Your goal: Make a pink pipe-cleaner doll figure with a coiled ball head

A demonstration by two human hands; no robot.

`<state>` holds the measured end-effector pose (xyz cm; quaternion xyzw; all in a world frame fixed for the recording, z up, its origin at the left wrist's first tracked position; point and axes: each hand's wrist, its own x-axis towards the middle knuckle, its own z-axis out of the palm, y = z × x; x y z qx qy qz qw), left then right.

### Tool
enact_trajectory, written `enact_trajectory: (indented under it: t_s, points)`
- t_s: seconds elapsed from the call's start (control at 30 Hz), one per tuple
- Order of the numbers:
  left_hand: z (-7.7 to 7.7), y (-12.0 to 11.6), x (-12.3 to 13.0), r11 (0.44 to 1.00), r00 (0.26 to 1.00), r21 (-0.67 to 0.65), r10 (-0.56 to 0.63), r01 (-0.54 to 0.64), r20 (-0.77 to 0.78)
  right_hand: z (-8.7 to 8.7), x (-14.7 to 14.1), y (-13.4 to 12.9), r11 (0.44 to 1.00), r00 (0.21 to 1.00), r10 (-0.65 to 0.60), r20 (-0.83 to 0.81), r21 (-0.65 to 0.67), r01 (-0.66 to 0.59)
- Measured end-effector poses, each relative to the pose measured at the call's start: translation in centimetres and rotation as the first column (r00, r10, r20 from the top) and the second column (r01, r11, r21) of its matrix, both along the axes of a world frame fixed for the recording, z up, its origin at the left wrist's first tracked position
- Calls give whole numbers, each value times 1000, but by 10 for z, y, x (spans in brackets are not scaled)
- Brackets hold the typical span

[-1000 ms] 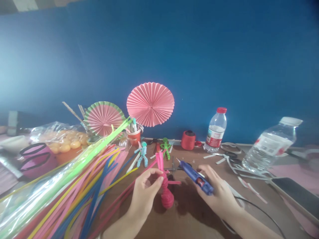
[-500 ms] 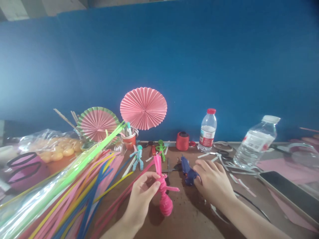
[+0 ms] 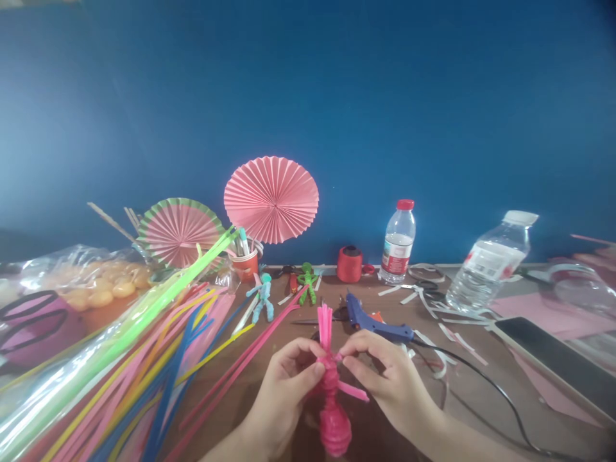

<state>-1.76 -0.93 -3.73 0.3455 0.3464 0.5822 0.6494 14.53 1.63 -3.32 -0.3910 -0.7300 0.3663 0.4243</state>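
Between both hands is a pink pipe-cleaner figure (image 3: 335,428), its round wound end pointing down toward me and loose strands sticking up at the top. My left hand (image 3: 291,378) pinches its wound middle from the left. From the right, the thumb and forefinger of my right hand (image 3: 382,375) close on a short pink strand at its side. A blue hot glue gun (image 3: 378,323) lies just beyond my right hand, untouched, its black cord running off to the right. Farther back, a light-blue pipe-cleaner figure (image 3: 262,298) and a green one (image 3: 307,284) rest on the table.
Coloured pipe cleaners (image 3: 144,366) in bunches cover the left side. Behind stand pleated paper fans (image 3: 272,200), a cup of pens (image 3: 246,265), a red spool (image 3: 349,264) and two water bottles (image 3: 398,244). A phone (image 3: 553,359) and paper strips lie on the right; at the far right edge, another person's hand (image 3: 599,260).
My right hand has let go of the glue gun, which now lies on the table, and has moved left to the pink figure. My left hand still holds the figure, now slightly lower.
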Motion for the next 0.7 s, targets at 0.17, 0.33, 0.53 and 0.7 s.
enact_trajectory:
  t_s: [0.17,0.33,0.53,0.7]
  points:
    - [1,0,0,999,999,2,-32,32,0,-2,0,-2,1000,1000,-8,30,0,8]
    - [1,-1,1,999,999,-8,-44,44,-7,-1,-1,-3,1000,999,-1,35,-1,1]
    - [0,1,1,999,999,-30,-27,26,-27,-2,-2,-4,1000,1000,3,6,-24,-3]
    - [-3,1,0,998,997,-29,-59,57,-50,-4,-3,-4,990,1000,-2,-23,-141,-1]
